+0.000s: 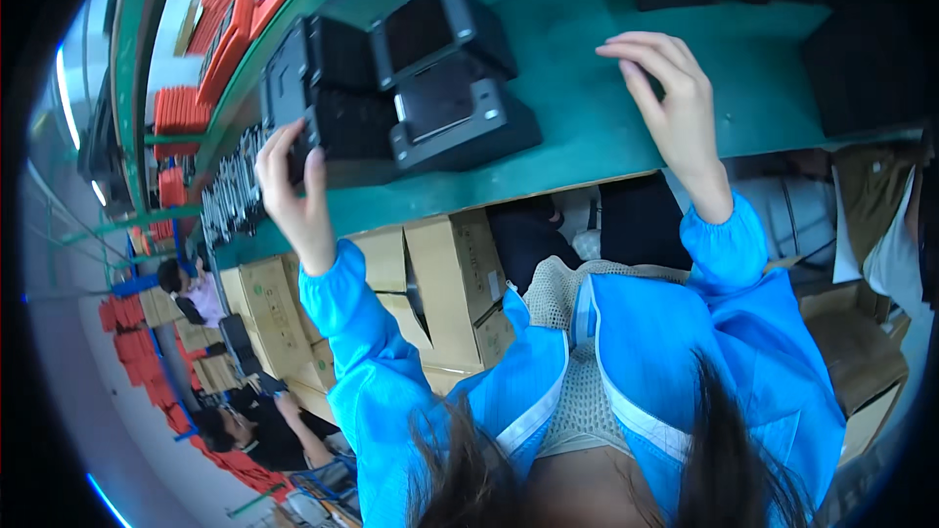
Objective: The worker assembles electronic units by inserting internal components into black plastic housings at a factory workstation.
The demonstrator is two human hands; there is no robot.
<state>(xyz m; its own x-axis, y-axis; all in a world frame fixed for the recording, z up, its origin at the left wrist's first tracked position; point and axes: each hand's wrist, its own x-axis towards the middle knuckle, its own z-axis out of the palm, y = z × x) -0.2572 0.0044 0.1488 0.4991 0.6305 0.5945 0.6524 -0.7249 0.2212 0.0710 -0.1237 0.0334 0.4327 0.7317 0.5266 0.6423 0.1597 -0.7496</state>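
The fingers of a person's left hand (291,198) are parted, with a gap between thumb and forefinger; they reach the near left side of a group of black, boxy, rectangular plastic parts (469,129), and whether they touch it cannot be told. The fingers of the right hand (677,103) are loosely curved, thumb apart, holding nothing, over a bare stretch of a long green desk (577,88).

The black parts stand in short stacks between the two hands, just right of and beyond the left fingers, well apart from the right ones. Their tops show framed, dark, flat panels, and some corners carry small silvery spots.

Just left of the left fingers lies a row of thin, dark pieces with silvery edges (235,186). Farther out beyond them, stacked orange-red plastic trays (223,54) sit behind a green metal post (134,88). To the right of the right fingers are dark, blocky stacks (866,73), too dim to make out.

Nearer the body than the left fingers, below the desk, stand brown cardboard boxes (452,269). Well off to the left are two other people, one in pink (205,301), one in black (269,438).
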